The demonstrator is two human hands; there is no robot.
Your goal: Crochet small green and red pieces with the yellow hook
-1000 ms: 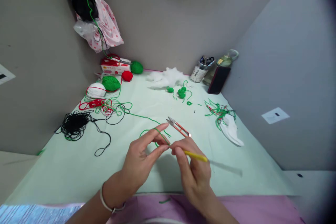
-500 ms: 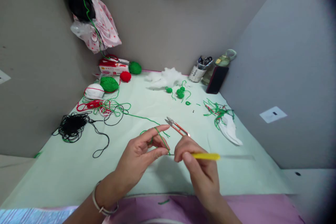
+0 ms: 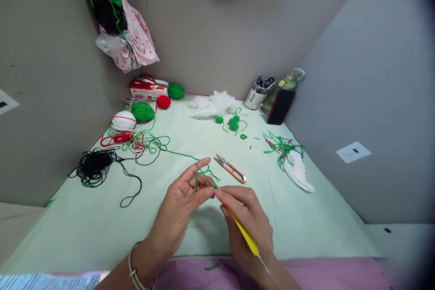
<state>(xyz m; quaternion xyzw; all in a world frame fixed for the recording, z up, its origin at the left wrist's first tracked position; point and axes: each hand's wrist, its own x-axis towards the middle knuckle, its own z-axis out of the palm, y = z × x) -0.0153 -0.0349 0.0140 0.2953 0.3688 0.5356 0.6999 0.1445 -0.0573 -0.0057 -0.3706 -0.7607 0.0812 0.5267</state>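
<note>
Green yarn point(image 3: 181, 154) runs from the tangle at the left over the raised index finger of my left hand point(image 3: 186, 199). That hand pinches a small bit of green yarn work between thumb and fingertips. My right hand point(image 3: 249, 222) is closed around a crochet hook point(image 3: 245, 234) with a yellow handle, its metal tail pointing down toward my wrist. The hook's tip meets the green yarn at my left fingertips; the stitch itself is too small to make out. Just beyond my hands lie orange-handled thread snips point(image 3: 231, 170), blades spread.
Black yarn point(image 3: 95, 165), a white ball point(image 3: 123, 121), a green ball point(image 3: 142, 112) and tangled strands lie left. White stuffing point(image 3: 215, 104) and small green crocheted balls point(image 3: 234, 122) are at the back. A cup point(image 3: 255, 97), phone point(image 3: 281, 107) and yarn scraps point(image 3: 283, 147) stand or lie right.
My right hand has turned the hook from lying sideways to slanting down toward me, and its fingertips have come up against my left hand's. The snips are now fully uncovered.
</note>
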